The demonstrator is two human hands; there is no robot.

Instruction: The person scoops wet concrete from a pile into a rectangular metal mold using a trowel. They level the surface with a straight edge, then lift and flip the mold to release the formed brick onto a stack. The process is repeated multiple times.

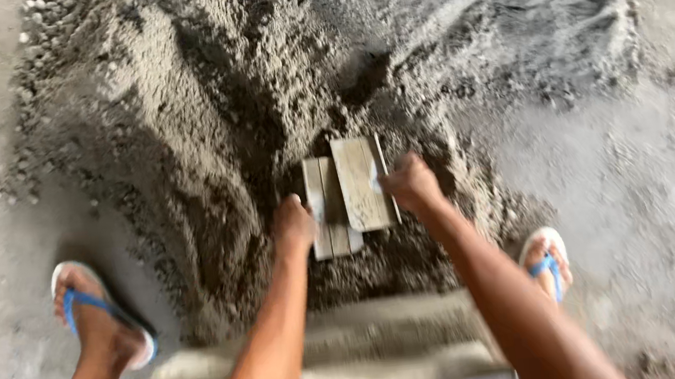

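Two short wooden boards (358, 183) lie side by side on a heap of damp grey sand (206, 128). My left hand (294, 226) is closed on the near left edge of the left board. My right hand (410, 183) is closed on the right edge of the larger board. Both arms reach forward from the bottom of the head view. The picture is blurred by motion.
A sand-covered rectangular frame or box (331, 366) sits just below my arms. My feet in white sandals with blue straps stand at the left (96, 315) and right (548, 263). Grey concrete floor (657, 206) surrounds the sand heap.
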